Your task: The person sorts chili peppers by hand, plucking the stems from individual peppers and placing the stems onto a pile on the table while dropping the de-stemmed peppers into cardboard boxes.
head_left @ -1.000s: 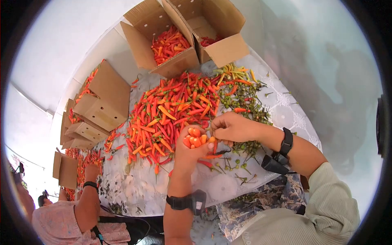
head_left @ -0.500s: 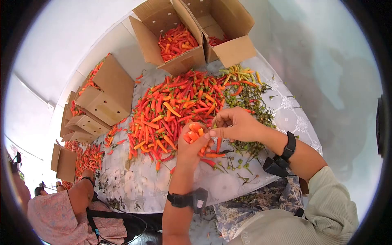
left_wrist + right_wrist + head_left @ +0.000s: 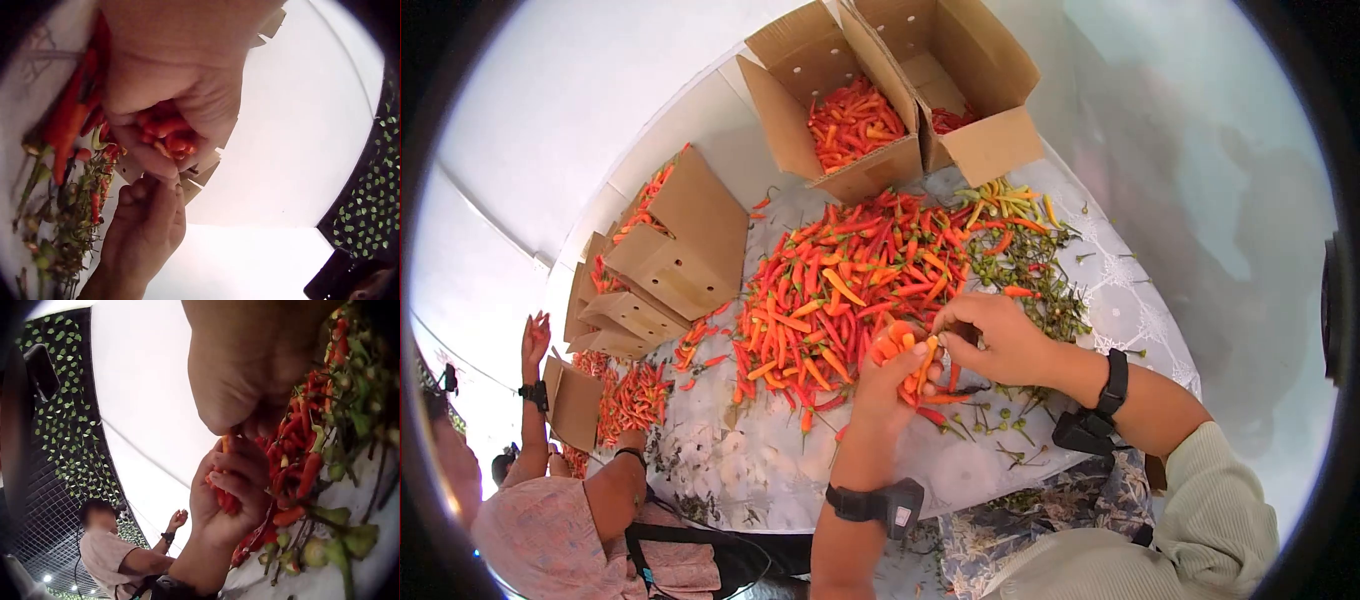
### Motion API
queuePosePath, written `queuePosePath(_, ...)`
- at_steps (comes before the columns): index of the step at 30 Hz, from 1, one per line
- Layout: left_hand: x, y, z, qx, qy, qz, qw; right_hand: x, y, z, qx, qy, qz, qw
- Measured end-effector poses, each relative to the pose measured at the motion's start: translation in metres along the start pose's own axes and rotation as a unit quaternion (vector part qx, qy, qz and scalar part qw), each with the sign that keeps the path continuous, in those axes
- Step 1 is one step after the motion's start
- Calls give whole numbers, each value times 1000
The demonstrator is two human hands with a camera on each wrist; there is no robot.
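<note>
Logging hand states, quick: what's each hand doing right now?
Left hand: grips a bunch of chillies.
Right hand: pinches one chilli of that bunch.

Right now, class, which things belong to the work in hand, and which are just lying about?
In hand: left hand gripping a bunch of chillies; right hand pinching one chilli at it; chilli pile; loose green stems.
Lying about: open cardboard boxes; side boxes; another person's raised hand.
</note>
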State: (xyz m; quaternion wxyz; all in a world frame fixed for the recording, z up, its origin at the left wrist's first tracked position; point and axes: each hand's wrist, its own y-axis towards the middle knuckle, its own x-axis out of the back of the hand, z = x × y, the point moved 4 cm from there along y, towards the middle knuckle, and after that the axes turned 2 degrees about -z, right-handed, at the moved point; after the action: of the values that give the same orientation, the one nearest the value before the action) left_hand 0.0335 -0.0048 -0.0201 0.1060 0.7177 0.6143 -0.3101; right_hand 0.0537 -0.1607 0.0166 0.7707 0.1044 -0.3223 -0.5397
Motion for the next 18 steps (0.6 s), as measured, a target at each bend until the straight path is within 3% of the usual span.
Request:
queuePosePath(4,0,2,0,28,-16,21,999,-1,1,-3,-16,11,11,1000)
queuePosePath(7,-1,1,0,15,-31,19,999,0,2,0,17,-36,-32,999)
queuePosePath(10,-2,-2,0,-16,-29,41,999,20,7,-2,-20,-74,-74,994)
queuePosePath(13,-3,5,-5,-39,-3,64,997,54,13,-6,-19,-132,-173,976)
queuePosePath(16,0,2,-1,-25,-29,30,999,77,13,-21,-90,-278,-186,938)
queuePosePath(17,2,3,-1,-17,-50,25,998,79,12,-19,-102,-376,-175,904)
queuePosePath(18,4,3,-1,-11,-70,17,997,80,10,-24,-108,-395,-140,902)
